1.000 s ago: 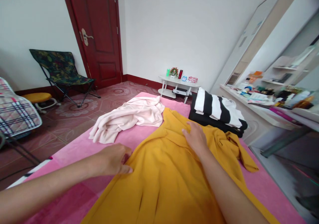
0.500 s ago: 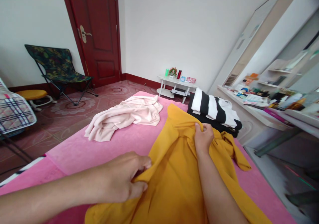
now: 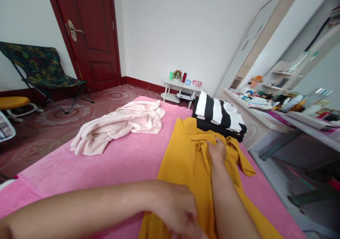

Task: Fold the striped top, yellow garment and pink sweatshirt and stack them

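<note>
A long mustard-yellow garment [image 3: 170,161] with a sleeve lies lengthwise on the pink bed cover [image 3: 124,162]. My right hand [image 3: 217,150] is closed on bunched cloth near its far end. Lower down, my left hand [image 3: 177,207] is bent over the garment with its fingers curled on the cloth; the fingertips are blurred and partly cut off by the bottom edge of the view. To the left lies a loosely crumpled pale pink garment [image 3: 124,123]. A black-and-white striped garment [image 3: 217,111] is folded on top of black cloth [image 3: 216,129] beyond my right hand.
A small white table [image 3: 183,84] with a plant and small items stands past the bed's far end. On the right is a dresser [image 3: 265,118] crowded with bottles. A folding chair [image 3: 45,68] and a yellow stool [image 3: 14,101] stand left, near the red door [image 3: 90,37].
My left hand has moved right across the yellow garment, and the garment's left side has come inward, leaving it narrower. My right hand still grips the cloth. The view has shifted rightward.
</note>
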Tool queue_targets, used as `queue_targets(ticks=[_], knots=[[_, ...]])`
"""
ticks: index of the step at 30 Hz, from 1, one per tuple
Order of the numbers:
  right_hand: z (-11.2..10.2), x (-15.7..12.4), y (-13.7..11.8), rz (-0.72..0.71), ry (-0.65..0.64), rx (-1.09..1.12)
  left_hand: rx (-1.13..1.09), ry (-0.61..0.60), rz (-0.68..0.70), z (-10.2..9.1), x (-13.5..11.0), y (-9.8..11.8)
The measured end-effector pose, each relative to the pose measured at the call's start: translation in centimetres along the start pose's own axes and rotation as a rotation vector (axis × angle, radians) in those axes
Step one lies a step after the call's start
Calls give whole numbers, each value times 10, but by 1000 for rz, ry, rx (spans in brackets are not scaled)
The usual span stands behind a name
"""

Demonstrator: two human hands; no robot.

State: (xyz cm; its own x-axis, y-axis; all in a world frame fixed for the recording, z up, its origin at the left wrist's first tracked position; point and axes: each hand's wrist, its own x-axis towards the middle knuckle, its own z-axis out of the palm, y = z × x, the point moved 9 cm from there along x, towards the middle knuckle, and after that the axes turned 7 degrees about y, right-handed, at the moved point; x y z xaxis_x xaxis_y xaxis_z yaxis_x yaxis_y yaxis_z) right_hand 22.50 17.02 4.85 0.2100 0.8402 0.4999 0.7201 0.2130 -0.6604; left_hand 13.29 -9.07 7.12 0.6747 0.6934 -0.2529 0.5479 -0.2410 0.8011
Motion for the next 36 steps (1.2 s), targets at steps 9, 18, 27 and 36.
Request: queue_targets(ticks=[9, 18, 27, 36], knots=[[-23, -43, -121, -536, 32, 221, 583, 939, -290, -112, 28, -99], [117, -50, -135, -551, -591, -131, 562, 883, -312, -102, 31, -112], [145, -37, -116, -439, -705, -84, 593, 855, -329, -100, 35, -119], [-1, -31, -91, -448, -506, 136, 602, 885, -307, -99, 34, -119]])
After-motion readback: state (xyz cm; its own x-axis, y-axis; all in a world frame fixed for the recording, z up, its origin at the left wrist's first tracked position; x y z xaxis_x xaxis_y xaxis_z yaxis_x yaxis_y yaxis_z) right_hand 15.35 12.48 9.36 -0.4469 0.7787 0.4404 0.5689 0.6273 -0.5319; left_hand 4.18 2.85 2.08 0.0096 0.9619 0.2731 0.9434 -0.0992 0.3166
